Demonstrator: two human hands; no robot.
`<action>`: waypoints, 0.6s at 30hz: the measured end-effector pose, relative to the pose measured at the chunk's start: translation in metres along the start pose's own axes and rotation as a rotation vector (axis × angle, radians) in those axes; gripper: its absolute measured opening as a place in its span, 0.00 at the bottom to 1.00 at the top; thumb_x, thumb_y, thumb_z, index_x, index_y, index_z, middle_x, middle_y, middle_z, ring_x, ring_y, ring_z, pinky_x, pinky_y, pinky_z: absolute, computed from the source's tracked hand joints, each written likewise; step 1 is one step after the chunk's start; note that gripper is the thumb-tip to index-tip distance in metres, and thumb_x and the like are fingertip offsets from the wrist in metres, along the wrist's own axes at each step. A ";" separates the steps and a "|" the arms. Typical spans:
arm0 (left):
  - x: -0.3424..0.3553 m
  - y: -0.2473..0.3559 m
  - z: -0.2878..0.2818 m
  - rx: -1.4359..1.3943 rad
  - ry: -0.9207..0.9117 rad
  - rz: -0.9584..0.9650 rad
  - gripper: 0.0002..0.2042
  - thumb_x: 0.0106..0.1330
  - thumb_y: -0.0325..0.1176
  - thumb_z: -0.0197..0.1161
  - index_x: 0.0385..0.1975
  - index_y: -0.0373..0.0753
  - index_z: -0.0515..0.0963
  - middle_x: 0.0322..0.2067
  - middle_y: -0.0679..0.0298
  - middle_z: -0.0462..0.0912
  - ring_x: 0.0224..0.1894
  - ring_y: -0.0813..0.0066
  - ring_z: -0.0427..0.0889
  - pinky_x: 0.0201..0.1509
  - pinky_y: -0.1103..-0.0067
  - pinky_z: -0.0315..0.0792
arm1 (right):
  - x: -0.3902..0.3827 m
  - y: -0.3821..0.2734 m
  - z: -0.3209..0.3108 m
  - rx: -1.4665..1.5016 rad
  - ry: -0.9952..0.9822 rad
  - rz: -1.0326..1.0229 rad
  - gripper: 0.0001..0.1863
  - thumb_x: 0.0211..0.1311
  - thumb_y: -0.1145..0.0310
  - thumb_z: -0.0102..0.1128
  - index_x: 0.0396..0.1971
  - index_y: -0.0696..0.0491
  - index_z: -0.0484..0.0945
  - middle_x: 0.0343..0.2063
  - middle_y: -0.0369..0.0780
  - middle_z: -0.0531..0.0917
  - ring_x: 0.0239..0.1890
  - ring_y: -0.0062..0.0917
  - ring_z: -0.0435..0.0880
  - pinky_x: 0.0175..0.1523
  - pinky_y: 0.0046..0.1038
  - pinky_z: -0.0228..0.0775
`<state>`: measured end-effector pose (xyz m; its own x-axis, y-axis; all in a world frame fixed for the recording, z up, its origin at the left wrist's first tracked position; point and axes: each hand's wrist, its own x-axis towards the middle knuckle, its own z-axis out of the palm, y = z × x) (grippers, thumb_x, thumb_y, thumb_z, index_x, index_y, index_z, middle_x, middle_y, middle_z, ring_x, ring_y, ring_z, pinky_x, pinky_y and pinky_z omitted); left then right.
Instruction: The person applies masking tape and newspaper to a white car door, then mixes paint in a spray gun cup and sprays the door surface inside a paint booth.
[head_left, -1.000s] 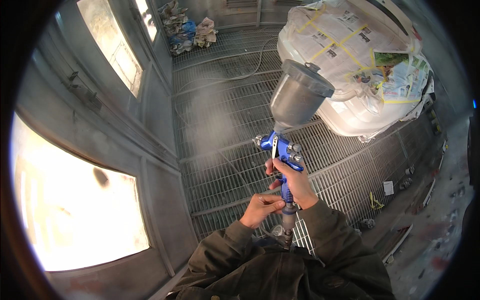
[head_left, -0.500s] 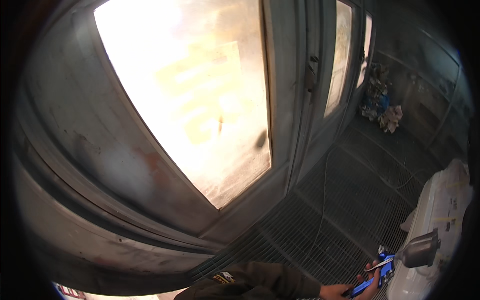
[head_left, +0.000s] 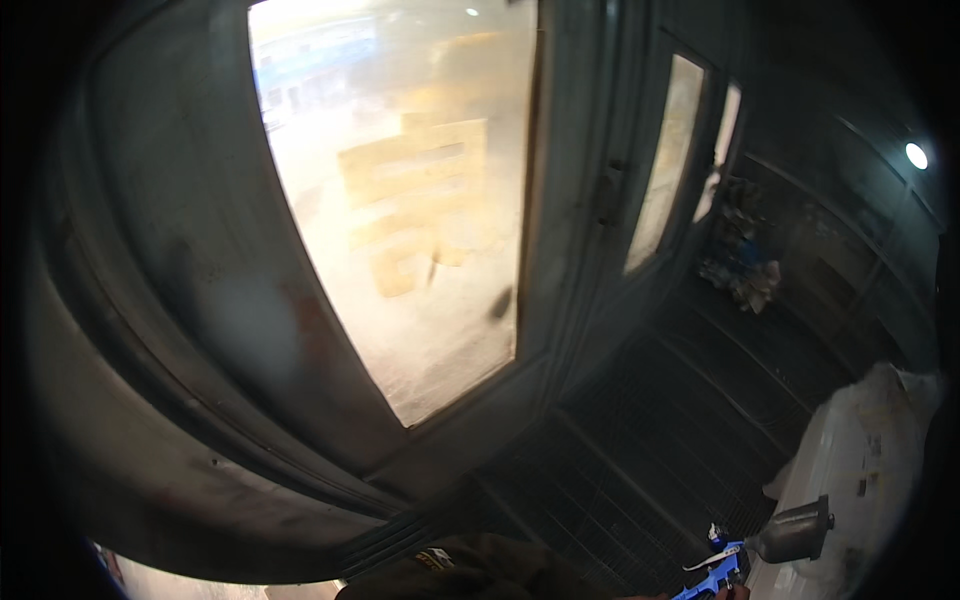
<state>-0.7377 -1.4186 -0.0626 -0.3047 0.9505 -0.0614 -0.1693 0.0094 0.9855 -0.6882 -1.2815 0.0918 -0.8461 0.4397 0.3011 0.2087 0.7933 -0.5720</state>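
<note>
A blue spray gun (head_left: pixel 715 577) with a silver trigger and a dark grey cup (head_left: pixel 795 532) is at the lower right, its cup tipped toward the right. My left hand (head_left: pixel 735 593) is closed on its handle, but the lower edge cuts off most of the hand. The dark sleeve (head_left: pixel 480 570) of my left arm, with a small patch, crosses the bottom. Just beyond the cup lies a long pale object (head_left: pixel 850 470), partly wrapped in translucent film. My right hand is not visible.
A grey door panel with a bright window (head_left: pixel 430 220) fills the left and middle. Slatted floor grating (head_left: pixel 620 460) runs along it. Crumpled paper and plastic (head_left: pixel 745 270) are heaped at the far right corner, below a lamp (head_left: pixel 916 156).
My view has shifted, and the spray gun and my left hand now sit lower and further left. The window looks less glaring, and a lamp shows at the right.
</note>
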 end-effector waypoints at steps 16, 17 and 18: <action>0.114 -0.004 0.283 0.071 -0.289 -0.163 0.22 0.63 0.26 0.65 0.54 0.32 0.63 0.38 0.61 0.80 0.41 0.73 0.81 0.47 0.76 0.76 | -0.183 0.214 -0.214 0.094 0.373 0.210 0.17 0.60 0.57 0.67 0.34 0.56 0.76 0.27 0.40 0.79 0.27 0.29 0.80 0.33 0.28 0.71; 0.122 -0.003 0.305 0.070 -0.335 -0.193 0.23 0.63 0.27 0.65 0.54 0.31 0.63 0.38 0.61 0.80 0.41 0.73 0.81 0.47 0.75 0.76 | -0.195 0.222 -0.224 0.312 0.400 0.295 0.20 0.59 0.56 0.68 0.40 0.57 0.76 0.31 0.42 0.80 0.32 0.28 0.81 0.37 0.27 0.72; 0.127 -0.004 0.329 0.060 -0.369 -0.210 0.24 0.63 0.27 0.65 0.55 0.31 0.62 0.38 0.61 0.80 0.41 0.73 0.81 0.47 0.75 0.76 | -0.207 0.230 -0.234 0.524 0.415 0.367 0.24 0.59 0.56 0.69 0.46 0.58 0.76 0.35 0.43 0.82 0.36 0.27 0.83 0.41 0.26 0.74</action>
<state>-0.4672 -1.1961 -0.0226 0.0887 0.9733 -0.2118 -0.1342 0.2224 0.9657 -0.3507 -1.0913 0.0764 -0.4917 0.8412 0.2248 0.0936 0.3078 -0.9468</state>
